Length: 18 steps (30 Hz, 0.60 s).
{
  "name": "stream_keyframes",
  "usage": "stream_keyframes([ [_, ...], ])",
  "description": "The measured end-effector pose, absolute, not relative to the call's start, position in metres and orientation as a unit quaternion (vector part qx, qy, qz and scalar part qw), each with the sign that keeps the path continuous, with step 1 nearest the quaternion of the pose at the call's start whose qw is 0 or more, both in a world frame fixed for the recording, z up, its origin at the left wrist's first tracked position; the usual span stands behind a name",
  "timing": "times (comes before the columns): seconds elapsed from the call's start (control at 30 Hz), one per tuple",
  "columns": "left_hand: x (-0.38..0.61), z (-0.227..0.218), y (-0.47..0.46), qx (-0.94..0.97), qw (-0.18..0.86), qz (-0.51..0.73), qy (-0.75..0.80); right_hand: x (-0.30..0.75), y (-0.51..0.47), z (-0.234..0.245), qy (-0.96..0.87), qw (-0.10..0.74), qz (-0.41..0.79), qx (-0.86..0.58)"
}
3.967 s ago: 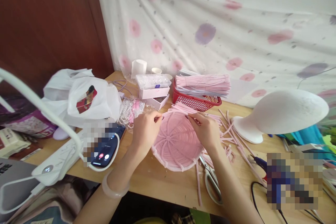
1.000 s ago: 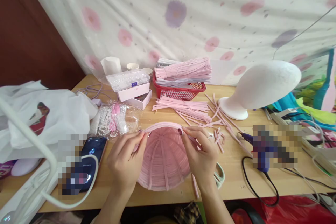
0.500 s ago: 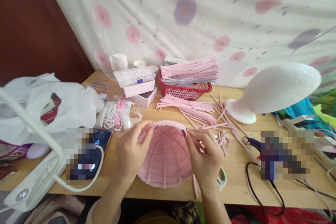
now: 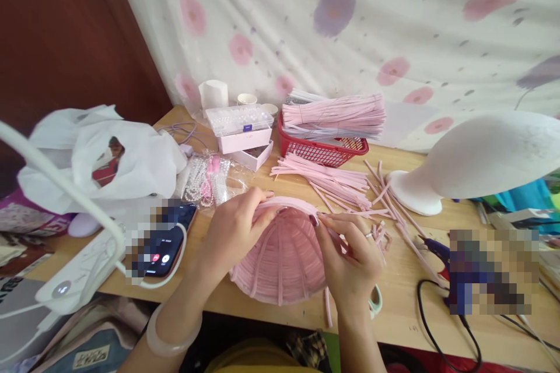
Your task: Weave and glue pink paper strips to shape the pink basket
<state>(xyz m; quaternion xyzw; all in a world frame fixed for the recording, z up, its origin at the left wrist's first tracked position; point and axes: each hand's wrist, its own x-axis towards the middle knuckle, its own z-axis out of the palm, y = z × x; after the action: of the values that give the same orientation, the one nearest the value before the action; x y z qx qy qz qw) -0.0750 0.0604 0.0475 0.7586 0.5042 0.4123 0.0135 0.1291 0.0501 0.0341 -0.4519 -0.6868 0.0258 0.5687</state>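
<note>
A pink bowl-shaped hat (image 4: 280, 268) of coiled pipe cleaners, with ribs down its inside, is tilted so its hollow faces me. My left hand (image 4: 231, 230) grips the far rim on the left, thumb inside and fingers over the outside. On the right of that rim, my right hand (image 4: 352, 250) pinches the edge between thumb and fingers. A pale pink strip (image 4: 286, 204) runs along the rim between both hands. Partly hidden behind my right hand are light green scissor handles (image 4: 375, 301). One loose pink pipe cleaner (image 4: 328, 307) lies by the hat.
Behind the hat lie pink pipe cleaners (image 4: 326, 178) and a red basket (image 4: 324, 151) of bundles. A white foam head (image 4: 485, 157) and a blue glue gun (image 4: 459, 280) are at right. Bagged beads (image 4: 205, 178), a phone (image 4: 168, 245) and a white lamp (image 4: 83, 204) occupy the left.
My view has turned slightly left, so the table things appear farther right. My left hand has shifted its hold over the rim, its fingers more over the outside; the right keeps its pinch.
</note>
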Motion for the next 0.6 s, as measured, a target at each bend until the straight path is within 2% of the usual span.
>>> stream_keyframes([
  [0.2, -0.076, 0.065, 0.074, 0.821, -0.029, 0.336, 0.461, 0.129, 0.05, 0.038, -0.707, 0.561, 0.023, -0.429],
  [0.43, -0.069, 0.075, 0.083, 0.84, 0.141, 0.32, 0.416, 0.127, 0.051, 0.04, -0.714, 0.555, 0.019, -0.428],
  [0.53, -0.065, 0.073, 0.082, 0.835, 0.13, 0.333, 0.419, 0.128, 0.051, 0.037, -0.706, 0.556, 0.047, -0.436],
  [0.6, -0.063, 0.072, 0.079, 0.828, 0.083, 0.334, 0.444, 0.129, 0.05, 0.037, -0.705, 0.555, 0.058, -0.438],
])
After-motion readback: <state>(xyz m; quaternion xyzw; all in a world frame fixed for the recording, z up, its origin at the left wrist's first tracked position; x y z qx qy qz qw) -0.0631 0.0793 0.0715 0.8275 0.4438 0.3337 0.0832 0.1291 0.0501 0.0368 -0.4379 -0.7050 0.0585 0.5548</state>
